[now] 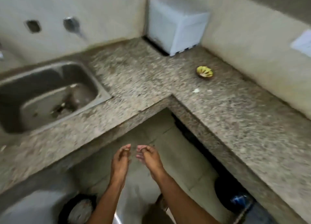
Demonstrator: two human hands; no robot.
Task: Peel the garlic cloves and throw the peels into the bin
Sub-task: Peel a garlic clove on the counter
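The frame is blurred by motion. Both hands are held close together over the floor, in front of the counter's inner corner. My left hand (121,158) has its thumb and fingers curled round a small pale bit, apparently a garlic clove (126,150). My right hand (149,156) curls its fingers toward the left hand; the blur hides whether it holds anything. A small brown bowl (204,72) with yellow-green pieces sits on the right counter wing. Pale scraps (196,90) lie near it. A dark round bin (225,195) stands under the right counter.
An L-shaped granite counter (134,75) wraps round me. A steel sink (80,69) is at the left and a white box-shaped appliance (176,25) in the far corner. Another dark round container (79,210) sits on the floor at the lower left.
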